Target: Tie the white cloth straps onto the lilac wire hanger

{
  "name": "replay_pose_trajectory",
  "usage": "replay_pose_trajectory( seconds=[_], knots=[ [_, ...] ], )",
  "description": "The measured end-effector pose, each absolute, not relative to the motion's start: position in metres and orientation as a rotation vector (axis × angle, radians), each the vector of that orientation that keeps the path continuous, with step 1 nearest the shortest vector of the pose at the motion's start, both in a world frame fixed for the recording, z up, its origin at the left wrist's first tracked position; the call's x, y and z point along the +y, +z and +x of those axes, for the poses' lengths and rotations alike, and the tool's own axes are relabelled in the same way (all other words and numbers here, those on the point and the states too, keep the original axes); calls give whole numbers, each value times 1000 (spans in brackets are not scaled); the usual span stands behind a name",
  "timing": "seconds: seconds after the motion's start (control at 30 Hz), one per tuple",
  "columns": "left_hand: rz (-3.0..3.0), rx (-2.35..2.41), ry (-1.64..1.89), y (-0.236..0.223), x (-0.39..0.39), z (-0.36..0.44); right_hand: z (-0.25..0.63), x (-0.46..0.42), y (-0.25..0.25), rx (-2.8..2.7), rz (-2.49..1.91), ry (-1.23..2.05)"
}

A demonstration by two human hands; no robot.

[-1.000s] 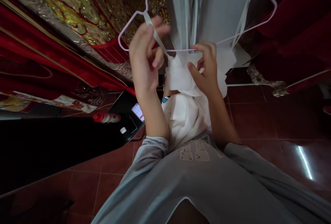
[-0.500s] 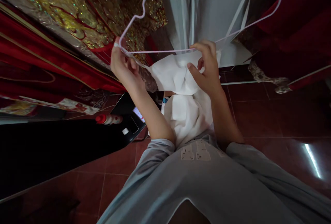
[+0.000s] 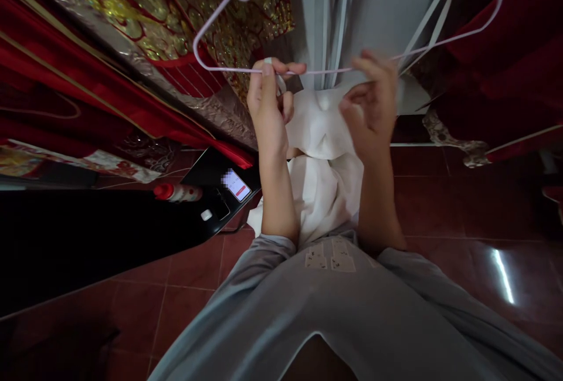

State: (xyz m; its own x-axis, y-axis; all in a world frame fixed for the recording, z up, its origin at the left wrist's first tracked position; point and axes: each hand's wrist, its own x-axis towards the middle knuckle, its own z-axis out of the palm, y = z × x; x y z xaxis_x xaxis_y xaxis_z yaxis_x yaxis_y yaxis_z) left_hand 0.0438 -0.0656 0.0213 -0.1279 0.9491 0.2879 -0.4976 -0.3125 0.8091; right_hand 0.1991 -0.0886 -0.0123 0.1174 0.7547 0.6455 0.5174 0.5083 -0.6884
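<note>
- Hangings and a grey panel (image 3: 387,0) back the scene: gold cloth (image 3: 153,9) at 10 to 11 o'clock, the panel near 1, red cloth (image 3: 523,64) toward 2 to 3.
- Taking the picture's middle as the dial's centre, the hanger (image 3: 325,71) spans 11 to 2 o'clock, its lower bar nearly level.
- The left hand (image 3: 270,111) is at 12, fingers pinching the left strap (image 3: 281,84) against the bar, away from the hanger's left corner.
- The right hand (image 3: 376,102) is at 2, blurred as if in motion, fingers bent beside the bar; whether they grip anything, I cannot tell.
- The right strap (image 3: 442,9) runs over the hanger's right shoulder and slants down past the bar.
- The white cloth (image 3: 323,129) lies below the bar, partly between the forearms, with folds down to the shirt (image 3: 334,322).
- At 8 to 9 the black table (image 3: 109,240) carries a bottle (image 3: 178,192) and a lit phone (image 3: 238,186); its tip comes just beside the left forearm.
- Gold cloth crowds the hanger's left end. The wider gap seems to be toward 3 to 4, over the tiled floor (image 3: 440,205).
</note>
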Motion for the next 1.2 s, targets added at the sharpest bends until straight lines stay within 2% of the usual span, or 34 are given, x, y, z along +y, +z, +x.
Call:
replay_pose_trajectory(
  seconds=[0.1, 0.17, 0.3, 0.43, 0.8, 0.97, 1.07, 1.2],
  knots=[
    [1027, 598, 1665, 22, -65, 43, 220, -65, -35, -1045, -1107, 35],
    [1025, 577, 1671, 21, -64, 44, 239, -50, -48, -896, -1154, 66],
    [1000, 522, 1697, 17, -61, 46, 266, -37, -55, -1032, -1232, 294],
    [1009, 597, 1681, 15, -60, 44, 265, -41, -48, -1088, -1219, 326],
    [1043, 528, 1678, 15, -58, 38, 248, -70, 12, -998, -1166, 155],
    [1024, 674, 1660, 14, -56, 38, 256, -72, 35, -1097, -1132, 143],
    [1025, 741, 1650, 14, -56, 38, 264, -55, 49, -1140, -960, 222],
    [1018, 759, 1633, 15, -58, 37, 272, -31, 72, -1073, -840, 511]
  ],
)
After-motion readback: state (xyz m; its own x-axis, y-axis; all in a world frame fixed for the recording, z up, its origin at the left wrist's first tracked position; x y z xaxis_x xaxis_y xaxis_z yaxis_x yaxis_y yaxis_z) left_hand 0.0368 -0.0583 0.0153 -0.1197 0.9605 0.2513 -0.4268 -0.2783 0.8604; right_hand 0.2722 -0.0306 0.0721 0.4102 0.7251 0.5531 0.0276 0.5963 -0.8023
